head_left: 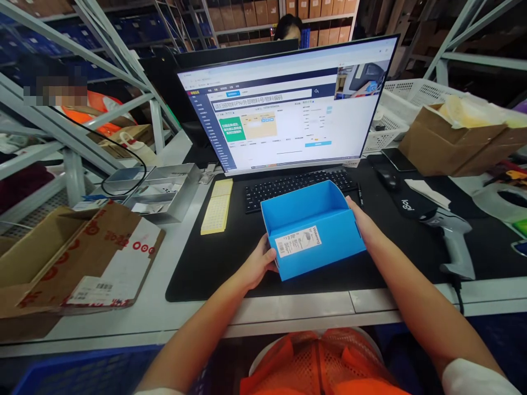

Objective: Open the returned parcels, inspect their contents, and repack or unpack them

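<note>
Between my two hands is a blue open-topped box [333, 241], tilted so that a white printed label on its front faces me. My left hand [263, 259] grips its lower left side, with the thumb on the front edge. At the right end my right hand [360, 219] holds the box, its fingers partly hidden behind the side. The box is above the black desk mat [197, 269], just in front of the keyboard [284, 186]. I cannot see the bottom of its inside.
A monitor [288, 131] stands behind the keyboard. To the right lie a barcode scanner [453, 236] and a mouse [387, 178]. Yellow label sheets [217, 206] and an opened carton [90, 258] are on the left. Another person in an orange vest [99, 112] is beyond the frame rails.
</note>
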Tool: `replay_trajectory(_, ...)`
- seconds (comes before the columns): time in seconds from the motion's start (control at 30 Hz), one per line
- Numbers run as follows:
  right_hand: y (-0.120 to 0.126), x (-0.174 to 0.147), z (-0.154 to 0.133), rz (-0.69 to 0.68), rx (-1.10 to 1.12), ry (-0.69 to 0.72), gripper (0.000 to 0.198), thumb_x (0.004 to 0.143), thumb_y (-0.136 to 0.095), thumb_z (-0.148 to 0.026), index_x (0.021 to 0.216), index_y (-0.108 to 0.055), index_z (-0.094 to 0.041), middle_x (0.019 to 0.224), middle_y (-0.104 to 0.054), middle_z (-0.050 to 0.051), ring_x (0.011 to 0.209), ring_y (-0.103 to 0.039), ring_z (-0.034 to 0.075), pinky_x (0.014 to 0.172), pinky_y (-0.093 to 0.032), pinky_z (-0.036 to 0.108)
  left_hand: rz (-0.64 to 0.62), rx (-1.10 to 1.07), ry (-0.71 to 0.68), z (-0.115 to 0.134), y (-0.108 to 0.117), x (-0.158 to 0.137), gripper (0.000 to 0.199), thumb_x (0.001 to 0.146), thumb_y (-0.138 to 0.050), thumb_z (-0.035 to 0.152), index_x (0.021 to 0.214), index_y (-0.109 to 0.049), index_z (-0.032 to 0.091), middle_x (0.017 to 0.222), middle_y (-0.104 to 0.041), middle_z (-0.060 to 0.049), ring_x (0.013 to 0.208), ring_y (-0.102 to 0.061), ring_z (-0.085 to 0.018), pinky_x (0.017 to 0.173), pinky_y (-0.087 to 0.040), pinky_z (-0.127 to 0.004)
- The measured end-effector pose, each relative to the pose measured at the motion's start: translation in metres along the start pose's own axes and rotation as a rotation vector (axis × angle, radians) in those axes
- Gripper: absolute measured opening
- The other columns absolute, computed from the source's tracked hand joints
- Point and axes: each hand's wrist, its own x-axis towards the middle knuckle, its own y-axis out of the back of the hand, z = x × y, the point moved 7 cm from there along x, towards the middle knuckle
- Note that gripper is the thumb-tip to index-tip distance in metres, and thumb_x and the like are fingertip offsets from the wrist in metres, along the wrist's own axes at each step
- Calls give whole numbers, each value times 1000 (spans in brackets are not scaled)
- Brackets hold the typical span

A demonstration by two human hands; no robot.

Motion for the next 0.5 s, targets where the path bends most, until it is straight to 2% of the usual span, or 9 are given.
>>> replay_trajectory(0.1, 4, 3, -3, -36, -90, 58, 57, 92, -52, -73, 98, -73, -21, 70, -73, 8, 73, -73, 30, 73, -60, 42, -62, -22, 75, -5, -5, 0, 107, 61, -90, 63, 148, -41, 26, 142, -59, -19, 112, -68, -39, 71, -64, -44)
replay_trajectory(0.2, 9, 5, -4, -58, -133, 92, 58, 90, -54, -73, 100, -74, -20, 71, -74, 8, 76, -73, 30, 73, -60, 41, -82, -92, 103, -7, -11, -1, 104, 64, -86, 66, 149, -41, 27, 141, -61, -18, 120, -63, -42, 75, -62, -48)
replay_trajectory(0.37, 6, -2, -6, -118, -157, 174, 59, 91, -53, -74, 102, -75, -20, 76, -76, 8, 78, -74, 29, 73, -61, 39, -28, -200, 135, -6, -20, -9, 84, 74, -70, 77, 137, -57, 23, 136, -66, -17, 124, -60, -42, 82, -59, -50)
replay_trajectory(0.5, -1, -11, -11, -144, -157, 314, 53, 91, -56, -71, 104, -74, -22, 79, -76, 5, 81, -74, 27, 76, -61, 38, 58, -193, 103, -2, -15, -12, 78, 70, -74, 75, 123, -65, 20, 122, -74, -16, 113, -67, -41, 74, -58, -43)
